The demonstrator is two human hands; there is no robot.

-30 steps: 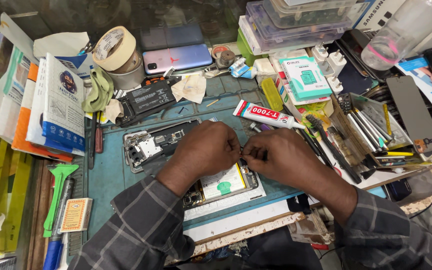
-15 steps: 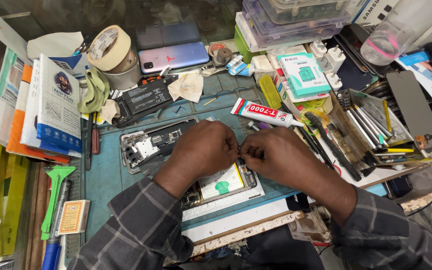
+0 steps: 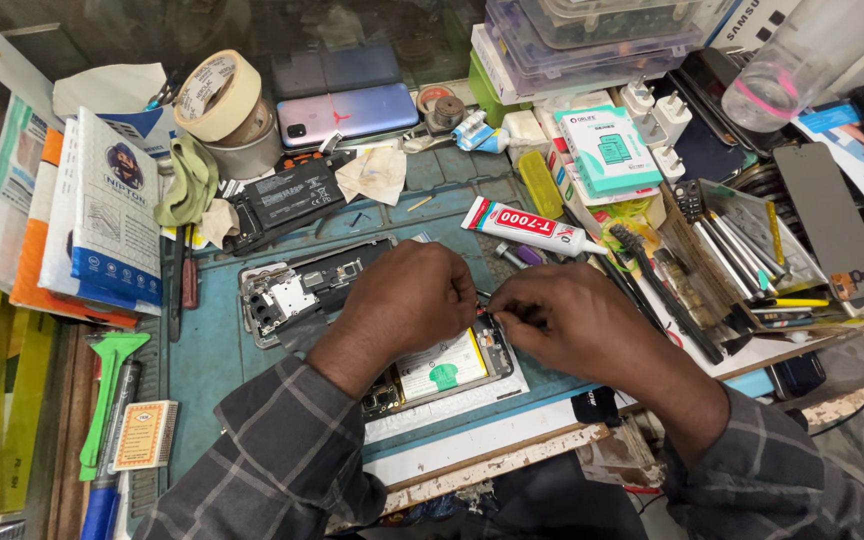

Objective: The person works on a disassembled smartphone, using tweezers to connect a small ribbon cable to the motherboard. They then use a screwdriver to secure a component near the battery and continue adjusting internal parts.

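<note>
Opened phone (image 3: 452, 365) lies face-down on blue mat (image 3: 207, 340) at table centre, battery showing, partly under both hands. Left hand (image 3: 407, 300) curled over its upper edge, fingers pinched together. Right hand (image 3: 567, 320) fingertips pinched on small part at phone's top edge; too small to identify. Glue tube (image 3: 522, 227) just beyond hands. Detached back frame (image 3: 297, 285) sits left of left hand.

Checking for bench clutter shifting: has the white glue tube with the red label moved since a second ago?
No. The white glue tube with the red label still lies just right of the blue work mat, below the yellow case.
</note>
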